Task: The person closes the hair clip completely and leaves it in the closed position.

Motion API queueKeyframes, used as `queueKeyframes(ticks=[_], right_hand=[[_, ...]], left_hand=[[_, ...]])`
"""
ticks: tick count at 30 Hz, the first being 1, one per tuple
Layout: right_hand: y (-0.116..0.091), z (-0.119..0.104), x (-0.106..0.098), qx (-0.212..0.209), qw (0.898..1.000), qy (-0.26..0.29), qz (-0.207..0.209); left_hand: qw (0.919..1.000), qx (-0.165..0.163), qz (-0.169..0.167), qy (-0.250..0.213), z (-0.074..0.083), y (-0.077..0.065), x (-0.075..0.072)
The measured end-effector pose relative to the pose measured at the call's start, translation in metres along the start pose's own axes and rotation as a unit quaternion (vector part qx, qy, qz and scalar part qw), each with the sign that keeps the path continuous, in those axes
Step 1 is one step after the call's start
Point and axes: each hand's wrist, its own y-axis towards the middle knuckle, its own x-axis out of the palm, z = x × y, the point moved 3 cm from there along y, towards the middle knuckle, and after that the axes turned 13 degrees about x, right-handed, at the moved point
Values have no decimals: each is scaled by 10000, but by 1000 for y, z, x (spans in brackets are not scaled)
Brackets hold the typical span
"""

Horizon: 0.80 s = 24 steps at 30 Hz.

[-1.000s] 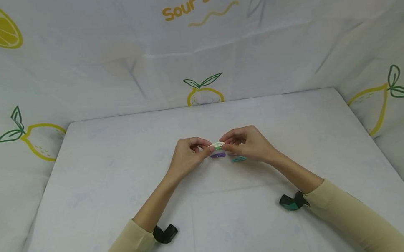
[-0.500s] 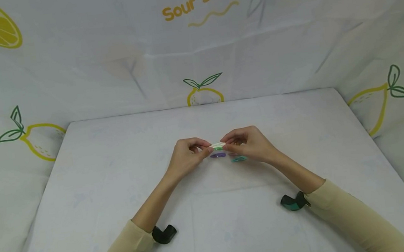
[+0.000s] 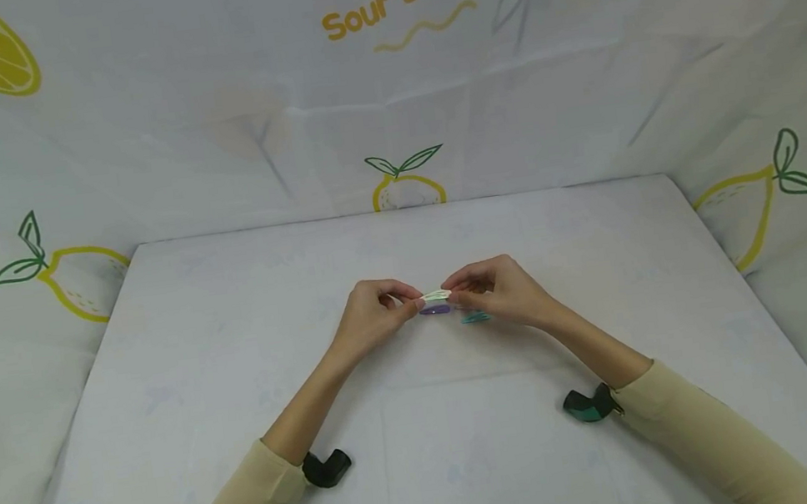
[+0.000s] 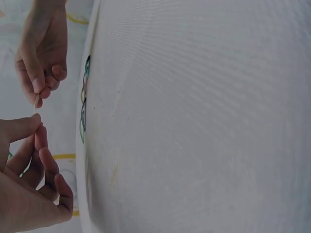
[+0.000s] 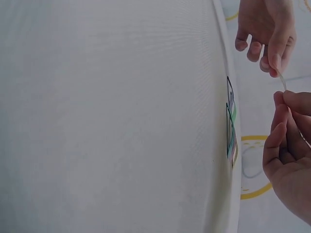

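Note:
A pale, whitish snap hair clip (image 3: 436, 295) is stretched between both hands, held at its two ends above the table. My left hand (image 3: 375, 314) pinches one end between thumb and fingertip; my right hand (image 3: 497, 293) pinches the other. In the right wrist view the thin clip (image 5: 282, 80) bridges the gap between the fingertips. Just below it in the head view lies a purple hair clip (image 3: 435, 310). A teal hair clip (image 3: 475, 318) lies under the right hand. A green clip (image 5: 234, 114) shows among them in the right wrist view.
The clips lie on a table with a white cover (image 3: 426, 434). Behind and beside it hang white curtains (image 3: 208, 141) with lemon prints. Black curved wrist mounts (image 3: 328, 468) stick out from both beige sleeves (image 3: 713, 432).
Both hands have come very slightly nearer with the whitish clip, which now covers the green clip in the head view. The pinch at both ends stays the same.

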Motion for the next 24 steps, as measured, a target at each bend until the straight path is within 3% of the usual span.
queueKeyframes(ticks=[8, 24], right_hand=[[1, 2, 1, 90, 9999, 83, -123], [4, 2, 0, 319, 9972, -511, -445]], left_hand=[[9994, -64, -213, 249, -4, 0, 2], [9973, -59, -583, 453, -7, 0, 4]])
